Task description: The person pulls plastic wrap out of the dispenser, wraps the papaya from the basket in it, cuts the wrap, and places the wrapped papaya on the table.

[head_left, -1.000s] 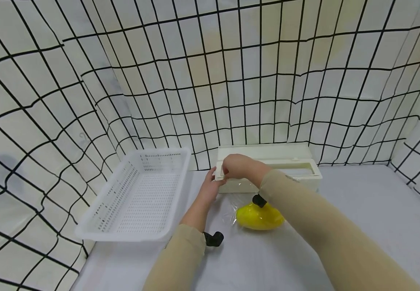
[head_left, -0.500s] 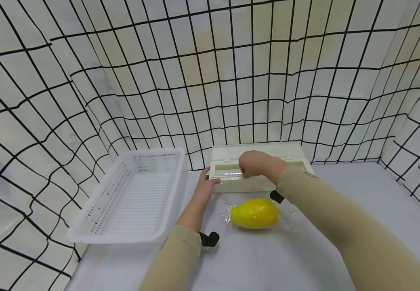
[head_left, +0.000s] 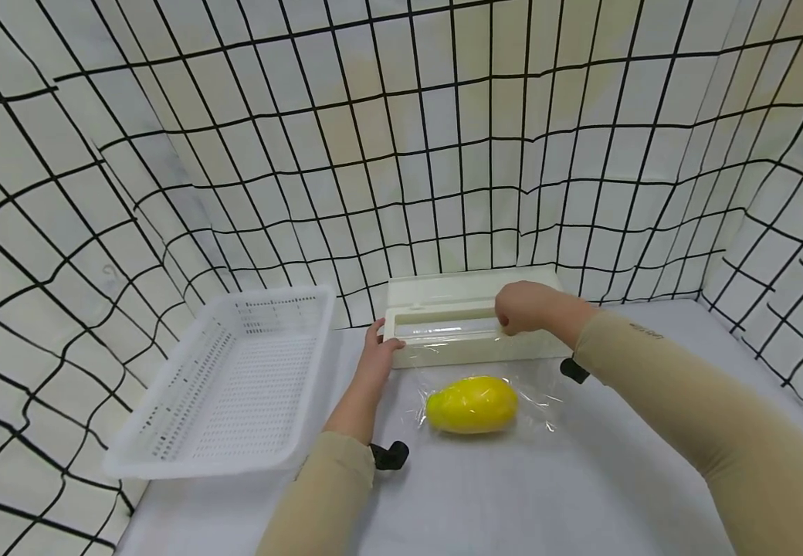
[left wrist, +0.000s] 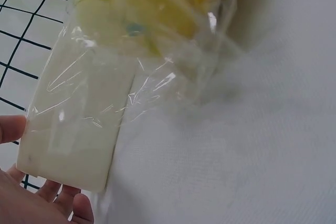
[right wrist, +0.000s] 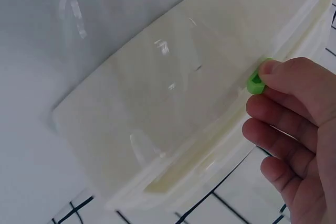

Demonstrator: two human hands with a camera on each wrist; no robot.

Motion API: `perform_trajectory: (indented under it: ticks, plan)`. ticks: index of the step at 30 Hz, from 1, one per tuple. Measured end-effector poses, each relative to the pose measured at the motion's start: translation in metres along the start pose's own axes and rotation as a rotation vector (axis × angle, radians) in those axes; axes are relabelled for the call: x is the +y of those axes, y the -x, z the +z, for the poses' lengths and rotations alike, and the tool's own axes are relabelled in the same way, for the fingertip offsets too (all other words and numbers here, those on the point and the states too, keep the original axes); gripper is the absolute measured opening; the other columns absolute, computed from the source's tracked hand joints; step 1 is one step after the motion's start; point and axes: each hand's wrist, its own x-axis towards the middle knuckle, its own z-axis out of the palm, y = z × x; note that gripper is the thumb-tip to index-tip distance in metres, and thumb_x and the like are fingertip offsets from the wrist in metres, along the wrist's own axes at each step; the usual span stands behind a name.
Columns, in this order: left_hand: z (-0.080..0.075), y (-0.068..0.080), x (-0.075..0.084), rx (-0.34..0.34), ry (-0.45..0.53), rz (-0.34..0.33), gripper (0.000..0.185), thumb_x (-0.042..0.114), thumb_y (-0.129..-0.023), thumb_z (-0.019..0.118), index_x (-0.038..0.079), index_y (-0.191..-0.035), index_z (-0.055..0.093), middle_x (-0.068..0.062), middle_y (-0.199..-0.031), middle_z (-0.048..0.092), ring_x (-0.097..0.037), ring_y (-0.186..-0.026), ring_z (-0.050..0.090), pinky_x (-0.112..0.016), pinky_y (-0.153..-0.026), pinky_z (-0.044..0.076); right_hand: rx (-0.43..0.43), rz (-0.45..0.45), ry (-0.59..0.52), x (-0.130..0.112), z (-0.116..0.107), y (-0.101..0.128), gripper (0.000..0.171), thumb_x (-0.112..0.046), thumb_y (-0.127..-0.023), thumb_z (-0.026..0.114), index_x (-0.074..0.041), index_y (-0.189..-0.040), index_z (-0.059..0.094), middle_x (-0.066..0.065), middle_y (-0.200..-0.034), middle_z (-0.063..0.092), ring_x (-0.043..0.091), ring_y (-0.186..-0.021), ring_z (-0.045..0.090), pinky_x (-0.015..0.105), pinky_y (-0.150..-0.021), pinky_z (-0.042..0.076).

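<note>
Gripping cream box [head_left: 474, 354] @ L end w/ L hand [head_left: 374, 359]; pinching green slider [right wrist: 255, 85] w/ R hand [head_left: 528, 307], R of box ctr. Noted yellow fruit [head_left: 472, 405] amid clear film [head_left: 539, 403], just in front of box.

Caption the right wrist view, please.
Right hand pinching a small green piece at the edge of a long cream plastic box.

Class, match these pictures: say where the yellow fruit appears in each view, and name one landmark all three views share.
Head: the yellow fruit is in the lower half, slightly right of centre.
Left wrist: the yellow fruit is at the top, left of centre, cut off by the edge.
Right wrist: not in it.
Shared landmark: the cream box.
</note>
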Motion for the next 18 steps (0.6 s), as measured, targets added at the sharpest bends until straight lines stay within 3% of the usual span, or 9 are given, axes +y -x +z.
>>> perform_trajectory:
  ticks: [3,9,13,18]
  plan:
    - [-0.002,0.001,0.000,0.015,0.003,0.003,0.072,0.017,-0.091,0.054,0.021,-0.156,0.024,-0.017,-0.146,0.037,-0.033,-0.129,0.042,-0.054,-0.107,0.035,0.001,-0.002,0.003,0.014,0.002,0.012,0.013,-0.013,-0.089,0.067,-0.014,-0.078,0.072,-0.003,-0.074,0.059,0.015,-0.067,0.047,0.030,-0.065,0.044]
    - [-0.002,0.000,0.000,0.001,0.002,0.016,0.071,0.018,-0.092,0.054,0.021,-0.156,0.023,-0.017,-0.145,0.036,-0.032,-0.129,0.042,-0.053,-0.108,0.033,0.060,-0.052,-0.039,0.032,0.009,0.027,0.010,-0.014,-0.089,0.067,-0.014,-0.084,0.076,-0.004,-0.080,0.066,0.013,-0.071,0.053,0.033,-0.071,0.051]
    - [0.002,-0.002,0.000,-0.002,0.007,0.016,0.071,0.018,-0.091,0.053,0.021,-0.156,0.023,-0.016,-0.143,0.037,-0.031,-0.126,0.042,-0.051,-0.107,0.034,0.084,-0.038,-0.038,0.037,0.011,0.030,0.009,-0.015,-0.089,0.068,-0.014,-0.086,0.077,-0.004,-0.084,0.068,0.013,-0.073,0.056,0.034,-0.072,0.053]
    - [0.008,-0.002,0.001,0.002,0.017,0.019,0.071,0.018,-0.090,0.054,0.021,-0.155,0.024,-0.016,-0.140,0.039,-0.030,-0.124,0.044,-0.050,-0.107,0.034,0.090,-0.046,-0.025,0.043,0.014,0.036,0.013,-0.015,-0.089,0.067,-0.016,-0.078,0.073,-0.006,-0.072,0.060,0.012,-0.065,0.047,0.030,-0.062,0.044]
